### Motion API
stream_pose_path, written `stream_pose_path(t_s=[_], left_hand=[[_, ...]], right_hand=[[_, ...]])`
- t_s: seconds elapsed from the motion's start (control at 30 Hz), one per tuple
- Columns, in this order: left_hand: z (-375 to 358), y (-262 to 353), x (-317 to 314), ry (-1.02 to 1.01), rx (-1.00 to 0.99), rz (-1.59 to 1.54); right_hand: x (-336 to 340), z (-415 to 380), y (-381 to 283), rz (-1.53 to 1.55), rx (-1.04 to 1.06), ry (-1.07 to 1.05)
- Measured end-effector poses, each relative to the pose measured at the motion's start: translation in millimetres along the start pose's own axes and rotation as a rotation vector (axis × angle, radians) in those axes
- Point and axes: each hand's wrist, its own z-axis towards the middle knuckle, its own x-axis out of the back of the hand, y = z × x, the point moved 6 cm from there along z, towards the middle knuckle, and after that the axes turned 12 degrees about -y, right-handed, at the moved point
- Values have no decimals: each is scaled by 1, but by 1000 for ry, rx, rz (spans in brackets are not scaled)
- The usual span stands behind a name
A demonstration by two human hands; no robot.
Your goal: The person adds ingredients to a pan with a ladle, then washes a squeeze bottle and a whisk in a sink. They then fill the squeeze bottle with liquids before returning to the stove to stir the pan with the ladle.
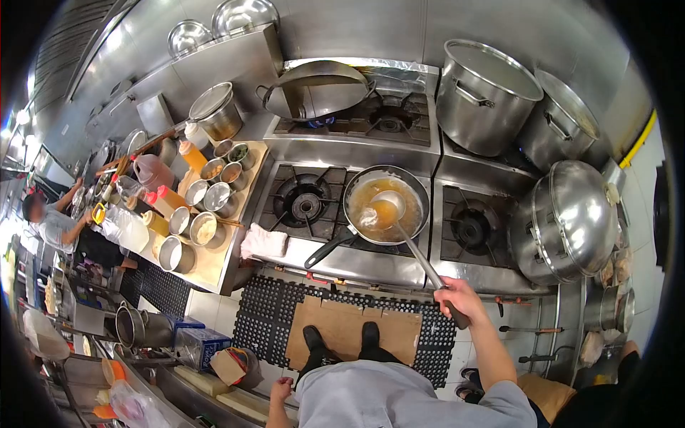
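Observation:
My right hand (459, 301) is closed around the dark grip of a long steel ladle (422, 258). The ladle's bowl lies in a frying pan (349, 184), within bubbling yellow-brown liquid (408, 221); something pale sits at the bowl's left side. Resting on a stove burner, the pan points its black handle (330, 248) toward the front left, and neither hand touches it. Low beside my body, my left hand (282, 389) has curled fingers and no visible object in it.
A big wok (314, 75) stands on a rear burner with a blue flame. Stockpots (485, 93) and a domed steel pot (571, 221) crowd the right. Left are a folded cloth (264, 242), sauce bottles (191, 155) and metal containers (176, 255). Another person (53, 225) works far left.

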Motion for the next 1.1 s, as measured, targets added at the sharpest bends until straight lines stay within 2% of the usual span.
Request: stream_pose_path(t_s=[0.03, 0.1, 0.2, 0.23, 0.3, 0.33, 0.37, 0.43, 0.47, 0.5, 0.53, 0.57, 0.6, 0.63, 0.67, 0.7, 0.73, 0.8, 0.87, 0.93, 1.0, 1.03, 1.1], left_hand=[[0, 3, -1, -6, -20, -61], [-1, 4, -1, 7, -21, -73], [3, -4, 5, 18, -39, -126], [5, -9, 6, 25, -22, -99], [8, -17, 9, 41, 13, -49], [9, -21, 9, 43, 1, -31], [12, -25, 10, 43, 4, -48], [19, -37, 8, -15, -5, -46], [22, -42, 9, 5, -96, -17], [18, -43, 7, 2, -89, 98], [7, -29, 11, 24, -70, 180], [-3, -12, 17, 53, -118, 401], [4, -26, 22, 149, -230, 385], [-19, -15, 31, 208, -161, 252], [-33, -13, 41, 329, -193, 185], [-50, -11, 54, 405, -197, 61], [-68, -15, 65, 472, -220, -33], [-96, -27, 90, 631, -204, -197], [-114, -65, 114, 791, -194, -443], [-155, -85, 144, 952, -181, -630], [-194, -111, 183, 1179, -251, -703], [-205, -138, 199, 1218, -238, -818], [-227, -205, 238, 1442, -18, -749]], right_hand=[[-1, -3, -7, -156, 32, 43], [5, -4, 0, -221, 54, 32], [2, -25, -17, -455, 68, 207], [0, -27, -11, -467, 70, 205], [-3, -42, -12, -915, 284, 472], [-8, -44, -5, -885, 271, 521], [-9, -40, 11, -993, 466, 571], [-9, -17, 44, -935, 545, 608], [24, 8, 94, -661, 272, 560], [36, 21, 107, -869, 333, 590], [40, 33, 120, -581, 382, 539], [67, 49, 150, -723, 371, 548], [51, 49, 150, -491, 280, 543], [44, 56, 156, -516, 403, 572], [-9, 39, 128, -329, 160, 595], [-22, 36, 132, -435, 134, 661], [-39, 28, 119, -647, 211, 455], [-53, 29, 140, -622, 268, 431], [-67, 39, 164, -710, 51, 273], [-92, 64, 156, -764, 61, 148], [-131, 90, 154, -805, 59, -20], [-155, 101, 155, -823, 56, -103], [-205, 123, 160, -861, 47, -269]])
